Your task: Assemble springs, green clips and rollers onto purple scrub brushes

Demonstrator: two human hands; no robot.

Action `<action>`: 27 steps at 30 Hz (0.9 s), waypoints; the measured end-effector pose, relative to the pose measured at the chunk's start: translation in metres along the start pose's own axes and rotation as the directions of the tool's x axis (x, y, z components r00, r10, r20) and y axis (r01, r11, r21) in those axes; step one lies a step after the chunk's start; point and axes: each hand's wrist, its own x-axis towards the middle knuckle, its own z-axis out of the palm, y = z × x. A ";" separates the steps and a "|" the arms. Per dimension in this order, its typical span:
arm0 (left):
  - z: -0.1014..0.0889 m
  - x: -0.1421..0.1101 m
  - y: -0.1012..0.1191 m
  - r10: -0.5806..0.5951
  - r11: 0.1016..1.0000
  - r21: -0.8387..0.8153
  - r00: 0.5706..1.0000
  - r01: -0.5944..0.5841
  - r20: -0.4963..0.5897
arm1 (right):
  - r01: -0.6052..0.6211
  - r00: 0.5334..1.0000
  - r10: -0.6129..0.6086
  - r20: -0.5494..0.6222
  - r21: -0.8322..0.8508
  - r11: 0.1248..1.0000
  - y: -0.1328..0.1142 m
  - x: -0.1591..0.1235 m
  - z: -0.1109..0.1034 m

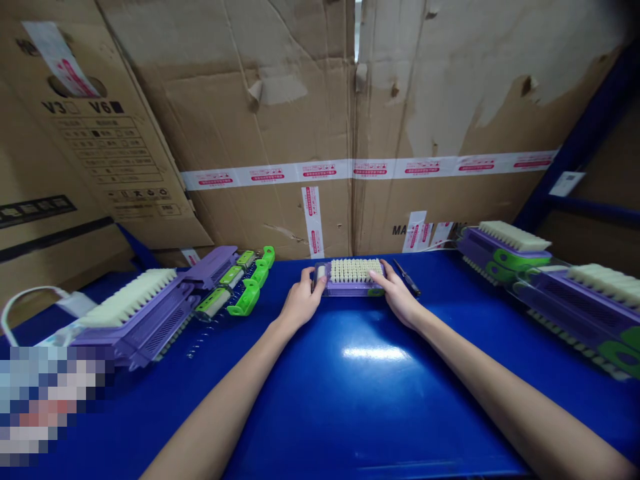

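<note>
Two bare hands at a blue tabletop (350,393), seen from the head. The brush (355,270), a purple block with rows of cream bristles upward and a green patch on its near face, lies near the centre of the view, toward the tabletop's far edge; whether it touches the tabletop cannot be told.

The left hand (303,295) has its fingers closed about the brush's nine o'clock end, thumb on the near side, beside a pale piece; the fingertips behind are hidden. The right hand (399,297) grips the three o'clock end, its fingers parted only by the block's width, thumb over the bristles' edge. The forearms enter from seven and five o'clock.

Around the brush: at three o'clock, just beyond the right hand, a dark pen (407,277); farther out that way, two purple units (520,248) with cream bristles and green parts. At nine o'clock, green clips (253,293); beyond them, toward eight o'clock, another bristled unit (145,323), near a white adapter (77,304) and cable (20,293). At twelve o'clock, upright cardboard (265,127) crossed by printed tape (265,175).
</note>
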 end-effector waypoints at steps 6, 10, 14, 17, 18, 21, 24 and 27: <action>-0.007 -0.002 0.005 -0.054 0.973 0.227 0.998 0.044 0.040 | -0.144 0.989 0.147 0.027 -0.100 0.985 -0.023 -0.007 0.006; -0.009 -0.003 0.010 -0.069 0.957 0.286 0.996 0.052 0.051 | -0.110 0.993 0.116 0.036 -0.142 0.984 -0.024 -0.008 0.006; -0.010 -0.003 0.011 -0.072 0.950 0.310 0.995 0.048 0.065 | -0.073 0.996 0.079 0.029 -0.172 0.982 -0.022 -0.009 0.007; -0.010 -0.002 0.009 -0.070 0.949 0.313 0.996 0.048 0.061 | -0.048 0.997 0.056 0.044 -0.173 0.984 -0.021 -0.008 0.007; -0.010 -0.002 0.009 -0.070 0.949 0.311 0.996 0.049 0.056 | -0.032 0.998 0.042 0.054 -0.170 0.985 -0.020 -0.008 0.006; -0.012 -0.002 0.009 -0.069 0.946 0.320 0.997 0.052 0.041 | 0.010 0.997 0.002 0.080 -0.147 0.989 -0.016 -0.007 0.006; -0.017 -0.002 0.011 -0.063 0.922 0.382 0.998 0.061 -0.007 | 0.006 0.998 0.002 0.070 -0.115 0.993 -0.013 -0.006 0.007; -0.026 0.002 0.011 -0.054 0.894 0.438 0.993 0.093 -0.101 | -0.002 0.998 0.009 0.055 -0.112 0.994 -0.012 -0.006 0.008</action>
